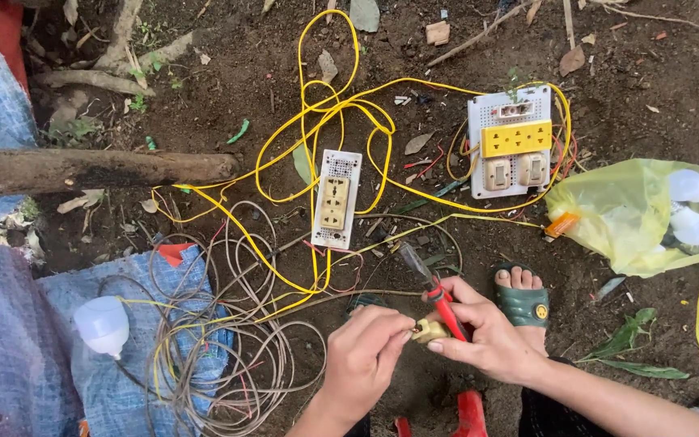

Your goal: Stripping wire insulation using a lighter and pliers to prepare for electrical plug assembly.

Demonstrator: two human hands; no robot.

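Head view is showing a small cream-coloured plastic electrical fitting (429,329) being pinched between both hands low in the middle of the frame, just above the dark soil. Most of its body is lying hidden under fingers, so its exact shape is hard to make out. The left hand (363,356) is closing thumb and forefinger on its left end. The right hand (483,332) is wrapping around it from the right while also gripping a red-handled screwdriver (434,291), whose dark shaft is pointing up and left. A green sandal (522,302) with bare toes is sitting just beside the right hand. Farther up, a narrow white socket board (336,198) and a wider white switch board with a yellow socket strip (511,152) are lying among looping yellow wires (317,105).
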